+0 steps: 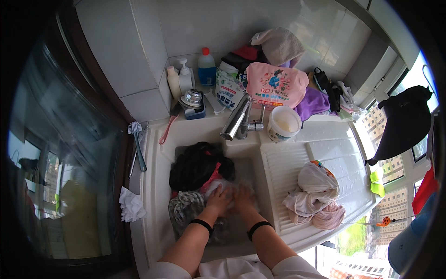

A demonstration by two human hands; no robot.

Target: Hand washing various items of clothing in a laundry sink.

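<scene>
Both of my hands are down in the basin of a white laundry sink (161, 223), close together on a wet whitish cloth (216, 185). My left hand (218, 201) presses on the cloth's left part, my right hand (245, 198) lies at its right side; the fingertips are blurred, so the right hand's grip is unclear. Beyond them lies black fabric (195, 164) with a red-pink strip (213, 176). A grey-and-white patterned cloth (186, 207) rests left of my left hand. The chrome faucet (237, 118) stands above the basin's far edge.
Twisted damp clothes (317, 185) lie on the ribbed washboard (282, 167) at right. A white tub (284, 123), pink detergent pouch (277, 85), blue bottle (207, 68) and pink-handled brush (168, 129) line the back ledge. At left are a scrub brush (139, 150) and crumpled paper (131, 205). A black cap (404, 118) hangs right.
</scene>
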